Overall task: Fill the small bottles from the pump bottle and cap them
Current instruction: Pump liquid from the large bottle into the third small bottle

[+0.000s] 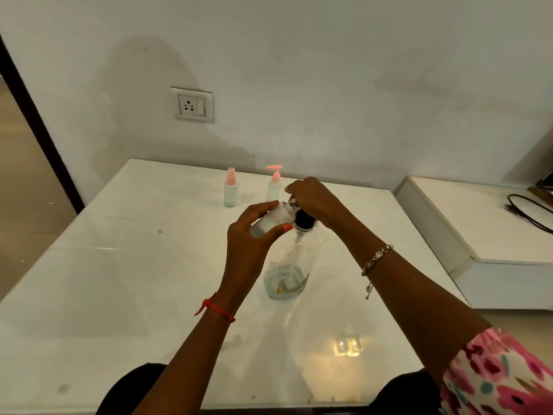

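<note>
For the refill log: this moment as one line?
step: filling | left hand: holds small bottle at pump head | right hand: grips pump bottle top | back: spray bottle, pink-pump bottle capped

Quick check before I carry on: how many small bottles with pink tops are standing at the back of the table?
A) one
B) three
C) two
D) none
C: two stand at the back of the table, a spray bottle and a pump-top bottle, each with a pink top. A third bottle is held in the left hand by the head of the big pump bottle.
</note>
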